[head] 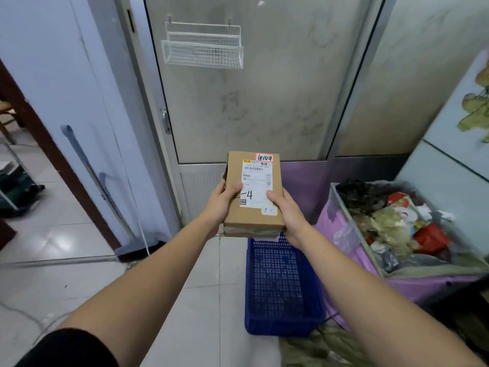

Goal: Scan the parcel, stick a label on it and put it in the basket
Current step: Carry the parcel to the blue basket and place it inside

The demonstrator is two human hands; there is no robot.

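I hold a brown cardboard parcel point(250, 215) flat in the air with both hands, top face up. Its white shipping label point(256, 181) has a barcode and a handwritten "-4". A small red-bordered sticker point(264, 157) sits at the far right corner. My left hand point(221, 201) grips the left edge, thumb on top. My right hand point(287, 211) grips the right edge, thumb on the label. A blue perforated plastic basket point(281, 287) stands on the floor directly below and nearer to me; nothing shows inside it.
A purple-lined bin point(341, 229) full of rubbish stands right of the basket. A frosted glass door point(246, 102) with a white wire rack point(202, 50) is ahead. A mop handle point(95, 176) leans on the left wall. Grey floor tiles point(201, 313) spread below.
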